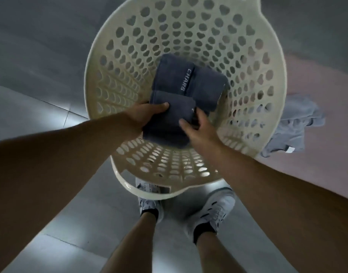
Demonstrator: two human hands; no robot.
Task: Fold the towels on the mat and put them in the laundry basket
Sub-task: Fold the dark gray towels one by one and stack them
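The left hand (149, 115) and right hand (197, 128) grip opposite sides of a folded dark blue towel (169, 123), thumbs on top, inside the cream laundry basket (102, 79). It overlaps a second folded towel (189, 79) (lettered CHARS). A crumpled grey towel (295, 123) lies on the pink mat (316, 75)

Both forearms are bare down to the left hand (147, 115) and right hand (198, 127), and the shins are bare too. Just below the basket's (131, 187) near rim are pale grey knit trainers with dark flecks: the left shoe (149, 203) partly under that rim, the right shoe (218, 209) clear of it. Black ankle socks (203, 231) show above them.
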